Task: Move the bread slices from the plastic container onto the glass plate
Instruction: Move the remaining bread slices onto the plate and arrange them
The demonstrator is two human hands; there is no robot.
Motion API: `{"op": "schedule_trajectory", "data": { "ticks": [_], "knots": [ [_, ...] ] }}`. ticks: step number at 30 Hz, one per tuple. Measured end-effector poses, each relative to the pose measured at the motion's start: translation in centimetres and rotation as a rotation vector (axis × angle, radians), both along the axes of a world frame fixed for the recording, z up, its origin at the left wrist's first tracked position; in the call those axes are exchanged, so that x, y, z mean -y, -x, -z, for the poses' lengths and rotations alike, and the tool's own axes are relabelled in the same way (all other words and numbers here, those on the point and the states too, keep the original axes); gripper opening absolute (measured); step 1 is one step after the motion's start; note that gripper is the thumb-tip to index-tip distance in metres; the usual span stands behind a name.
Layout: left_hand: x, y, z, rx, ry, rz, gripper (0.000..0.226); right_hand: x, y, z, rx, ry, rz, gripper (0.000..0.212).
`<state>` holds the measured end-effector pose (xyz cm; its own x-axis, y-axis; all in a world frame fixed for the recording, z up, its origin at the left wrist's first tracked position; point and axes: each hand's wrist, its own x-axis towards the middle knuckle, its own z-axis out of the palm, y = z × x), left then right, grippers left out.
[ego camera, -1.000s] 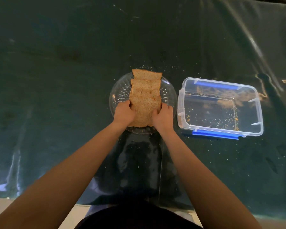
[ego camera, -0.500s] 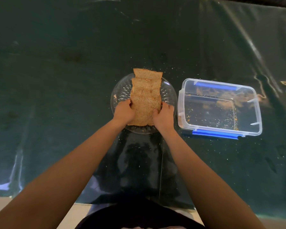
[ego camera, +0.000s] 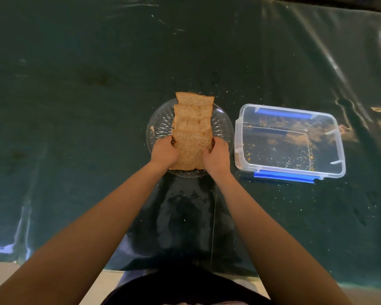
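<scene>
Several brown bread slices (ego camera: 193,126) lie overlapping in a row on the round glass plate (ego camera: 221,126) at the table's middle; the farthest slice sticks out over the plate's far rim. My left hand (ego camera: 164,151) grips the left side of the nearest slice and my right hand (ego camera: 217,154) grips its right side. To the right of the plate stands the clear plastic container (ego camera: 337,150) with blue clips, holding only crumbs.
A dark green plastic-covered cloth (ego camera: 75,106) covers the table, with crumbs scattered around the plate and container. The cloth's near edge (ego camera: 53,260) runs close to my body.
Both hands stay clamped on the nearest slice; the row of slices has barely shifted on the plate.
</scene>
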<state>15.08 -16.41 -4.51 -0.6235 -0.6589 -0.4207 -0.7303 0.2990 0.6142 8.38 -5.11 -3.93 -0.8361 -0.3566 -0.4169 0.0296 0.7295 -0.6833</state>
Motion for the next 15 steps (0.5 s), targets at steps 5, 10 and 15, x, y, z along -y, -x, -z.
{"op": "schedule_trajectory", "data": {
  "ticks": [5,10,15],
  "knots": [
    [-0.12,0.09,0.03,-0.018,0.004,-0.036,0.025,0.02,0.05,0.24,-0.015,0.001,0.0,0.041],
    [-0.16,-0.07,-0.25,-0.017,-0.011,-0.05,0.027,-0.08,0.18,0.45,0.018,-0.013,-0.001,0.041],
    [-0.34,-0.16,-0.71,-0.051,-0.045,-0.057,0.027,-0.1,0.36,0.19,-0.032,-0.079,-0.051,0.048]
  ]
}}
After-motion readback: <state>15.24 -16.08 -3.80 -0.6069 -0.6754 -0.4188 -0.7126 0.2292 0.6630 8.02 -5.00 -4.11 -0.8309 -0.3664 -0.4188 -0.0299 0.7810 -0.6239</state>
